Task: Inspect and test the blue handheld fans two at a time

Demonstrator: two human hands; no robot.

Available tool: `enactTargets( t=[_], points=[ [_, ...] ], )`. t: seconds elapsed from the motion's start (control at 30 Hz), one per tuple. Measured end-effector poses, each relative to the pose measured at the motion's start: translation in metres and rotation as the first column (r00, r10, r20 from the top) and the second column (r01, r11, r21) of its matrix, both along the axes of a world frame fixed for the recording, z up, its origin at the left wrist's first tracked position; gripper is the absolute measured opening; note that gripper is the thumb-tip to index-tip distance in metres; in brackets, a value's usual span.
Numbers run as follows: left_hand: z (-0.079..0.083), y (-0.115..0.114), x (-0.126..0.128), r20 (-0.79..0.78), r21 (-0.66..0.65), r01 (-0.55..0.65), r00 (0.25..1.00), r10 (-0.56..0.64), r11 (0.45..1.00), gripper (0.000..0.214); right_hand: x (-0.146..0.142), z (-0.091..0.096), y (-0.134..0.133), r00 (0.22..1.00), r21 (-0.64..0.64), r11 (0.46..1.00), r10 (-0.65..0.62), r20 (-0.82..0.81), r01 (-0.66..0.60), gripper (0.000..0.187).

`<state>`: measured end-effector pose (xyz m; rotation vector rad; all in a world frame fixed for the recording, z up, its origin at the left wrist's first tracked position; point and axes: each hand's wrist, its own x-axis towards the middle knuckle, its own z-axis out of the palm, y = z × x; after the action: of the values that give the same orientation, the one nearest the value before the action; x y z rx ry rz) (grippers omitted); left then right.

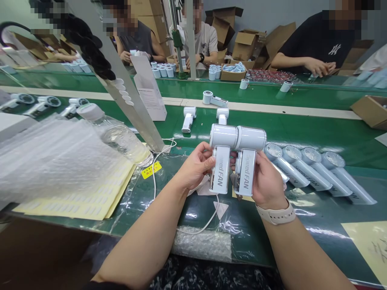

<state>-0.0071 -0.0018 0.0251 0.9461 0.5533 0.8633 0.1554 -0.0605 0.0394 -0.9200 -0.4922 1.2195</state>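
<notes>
At the left, the clear plastic bottle with a white cap (121,135) leans by the heap of translucent plastic sleeves (57,157), and a nudge from the left forearm could, I judge, roll it or slide the slippery sleeves; nearer the middle, the thin white cable (196,233) loops on the table below the hands and might snag on a wrist; the two glossy fans, held up above the table with their round heads touching, could scuff each other or slip if either grip loosened; to the right, the row of pale-blue fans in clear film (314,175) lies so near the right hand that a sideways swing might shift it; the left hand (198,165) is partly closed, its thumb against the handle of the left pale-blue handheld fan (220,165); the right hand (267,181) curls around the right pale-blue handheld fan (247,167) from its outer side, though its fingers are largely hidden behind the handle.
</notes>
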Motion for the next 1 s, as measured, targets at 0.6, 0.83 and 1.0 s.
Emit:
enactTargets(
  t=[0.6, 0.83, 1.0],
  points=[
    [0.001, 0.003, -0.002, -0.164, 0.030, -0.003, 0.986, 0.008, 1.000, 0.055, -0.003, -0.006, 0.000, 1.000, -0.038, 0.999, 0.011, -0.005, -0.011, 0.024],
    [0.003, -0.002, -0.002, -0.181, 0.578, -0.089, 0.955, 0.234, 0.811, 0.046, 0.018, -0.004, -0.012, 0.824, 0.282, 0.936, 0.015, 0.567, -0.211, 0.047],
    [0.011, -0.005, -0.001, -0.075, 0.935, -0.059, 0.930, 0.359, 0.349, 0.015, 0.029, 0.009, -0.016, 0.676, 0.473, 0.792, -0.106, 0.729, -0.386, 0.056]
  ],
)
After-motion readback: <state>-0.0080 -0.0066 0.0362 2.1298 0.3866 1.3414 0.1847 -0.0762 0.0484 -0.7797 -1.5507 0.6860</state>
